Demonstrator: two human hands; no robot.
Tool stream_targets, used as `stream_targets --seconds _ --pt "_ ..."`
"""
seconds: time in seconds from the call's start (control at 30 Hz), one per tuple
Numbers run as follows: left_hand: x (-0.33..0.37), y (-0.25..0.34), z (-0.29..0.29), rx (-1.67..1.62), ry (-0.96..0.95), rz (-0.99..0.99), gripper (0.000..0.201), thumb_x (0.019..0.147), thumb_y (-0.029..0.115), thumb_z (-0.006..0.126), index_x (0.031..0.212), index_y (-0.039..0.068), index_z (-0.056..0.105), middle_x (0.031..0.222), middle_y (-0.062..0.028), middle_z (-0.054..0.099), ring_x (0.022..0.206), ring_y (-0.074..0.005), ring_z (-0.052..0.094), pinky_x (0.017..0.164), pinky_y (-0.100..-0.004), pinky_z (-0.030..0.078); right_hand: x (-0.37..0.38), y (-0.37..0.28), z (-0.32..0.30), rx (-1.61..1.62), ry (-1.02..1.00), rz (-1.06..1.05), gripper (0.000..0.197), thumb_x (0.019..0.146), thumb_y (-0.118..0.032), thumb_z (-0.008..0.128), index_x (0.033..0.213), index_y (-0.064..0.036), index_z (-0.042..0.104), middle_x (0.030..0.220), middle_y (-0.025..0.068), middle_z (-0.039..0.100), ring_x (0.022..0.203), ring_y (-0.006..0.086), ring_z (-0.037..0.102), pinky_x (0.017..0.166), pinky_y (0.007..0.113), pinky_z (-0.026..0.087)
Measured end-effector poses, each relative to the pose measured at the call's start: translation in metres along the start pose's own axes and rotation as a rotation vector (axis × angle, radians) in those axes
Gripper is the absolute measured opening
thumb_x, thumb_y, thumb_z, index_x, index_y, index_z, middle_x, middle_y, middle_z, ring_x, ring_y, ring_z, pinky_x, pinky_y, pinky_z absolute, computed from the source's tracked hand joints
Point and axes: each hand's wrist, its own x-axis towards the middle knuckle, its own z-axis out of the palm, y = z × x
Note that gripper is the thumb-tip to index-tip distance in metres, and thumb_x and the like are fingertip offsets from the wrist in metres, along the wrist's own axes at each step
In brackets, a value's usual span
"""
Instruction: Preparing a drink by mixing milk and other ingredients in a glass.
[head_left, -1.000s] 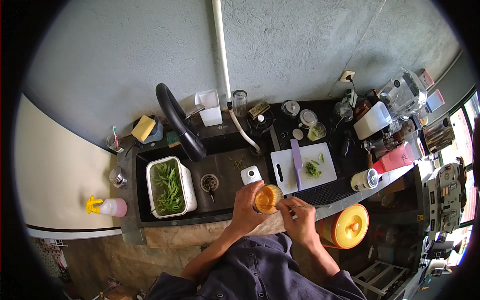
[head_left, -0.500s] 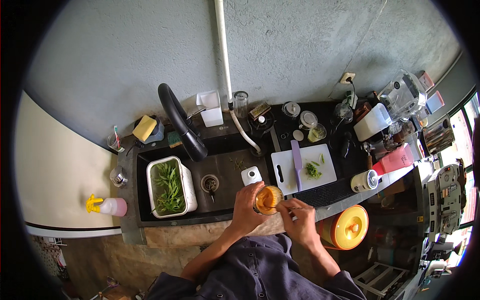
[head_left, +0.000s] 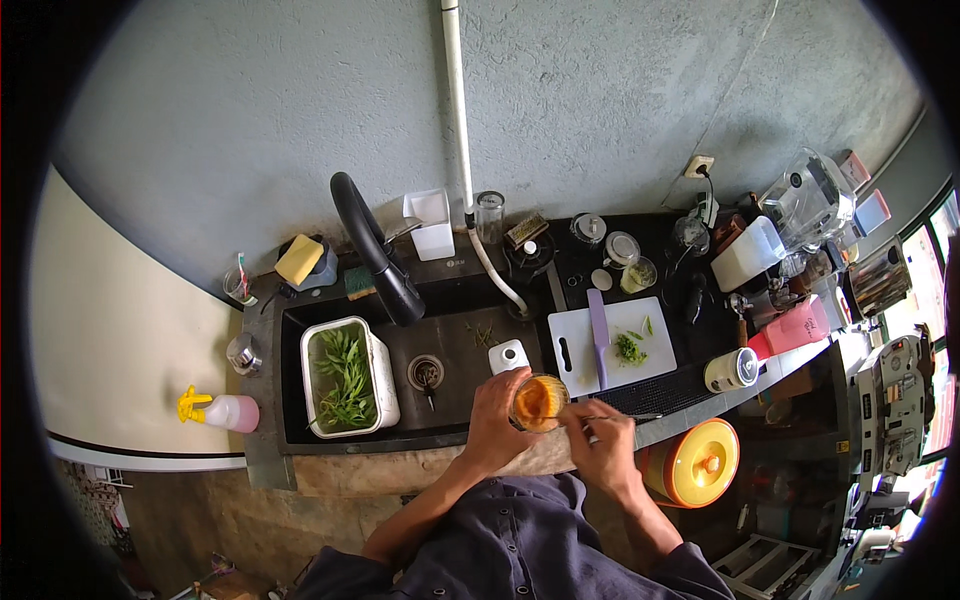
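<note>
My left hand (head_left: 492, 425) is wrapped around a clear glass (head_left: 557, 392), which holds a thick orange mixture (head_left: 537, 399). The glass is above the front edge of the sink, its mouth facing up toward me. Closed on a thin metal spoon (head_left: 640, 416), my right hand (head_left: 603, 448) is just right of the glass. The spoon's handle sticks out to the right past my fingers. Its other end is at the glass, and I cannot tell how deep it reaches. A white bottle (head_left: 508, 356) stands in the sink just beyond my left hand.
A white tub (head_left: 386, 385) of green leaves sits in the black sink (head_left: 450, 330) under a black faucet (head_left: 370, 240). Right of it lies a white cutting board (head_left: 574, 375) with a purple knife (head_left: 600, 325) and chopped greens (head_left: 630, 349). An orange-yellow lidded container (head_left: 705, 465) stands below the counter.
The spoon in my right hand has turned, so its handle now shows to the right of the fingers. My left hand keeps its hold on the glass. The whole view has shifted slightly.
</note>
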Motion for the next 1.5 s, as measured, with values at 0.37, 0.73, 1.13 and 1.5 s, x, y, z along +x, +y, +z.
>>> stream_targets --seconds 0.37,0.73,1.13,1.5 --pt "-0.002 0.002 0.002 -0.009 0.020 0.013 0.097 0.074 0.029 0.100 0.157 0.009 0.054 0.152 -0.0122 0.065 0.140 -0.0349 0.061 0.120 -0.0507 0.044 0.001 0.001 -0.001 0.025 -0.079 -0.027 0.003 0.098 0.003 0.078 0.099 0.0051 0.080 0.087 0.0165 0.078 0.068 0.0237 0.075 0.060 0.032 0.057" --pt "-0.005 0.005 -0.001 -0.035 0.020 -0.011 0.099 0.070 0.021 0.101 0.157 0.012 0.055 0.153 -0.0124 0.065 0.144 -0.0356 0.059 0.123 -0.0490 0.044 0.002 -0.003 -0.006 -0.042 0.085 0.105 0.003 0.098 0.004 0.078 0.099 0.0027 0.081 0.087 0.0149 0.078 0.067 0.0250 0.074 0.061 0.034 0.057" --pt "-0.008 0.007 0.002 -0.027 0.020 -0.009 0.099 0.070 0.021 0.101 0.157 0.012 0.055 0.151 -0.0123 0.066 0.142 -0.0359 0.060 0.121 -0.0488 0.045 -0.001 -0.006 -0.007 0.031 -0.064 0.037 0.004 0.098 0.003 0.079 0.100 0.0050 0.081 0.089 0.0159 0.079 0.072 0.0250 0.078 0.064 0.033 0.058" --pt "-0.010 0.007 0.002 -0.003 0.039 0.014 0.099 0.072 0.028 0.102 0.157 0.010 0.054 0.150 -0.0119 0.065 0.140 -0.0337 0.061 0.118 -0.0499 0.045 -0.002 -0.012 -0.008 -0.029 0.071 0.082 0.005 0.097 0.004 0.080 0.102 0.0027 0.081 0.088 0.0155 0.078 0.068 0.0255 0.074 0.062 0.034 0.057"
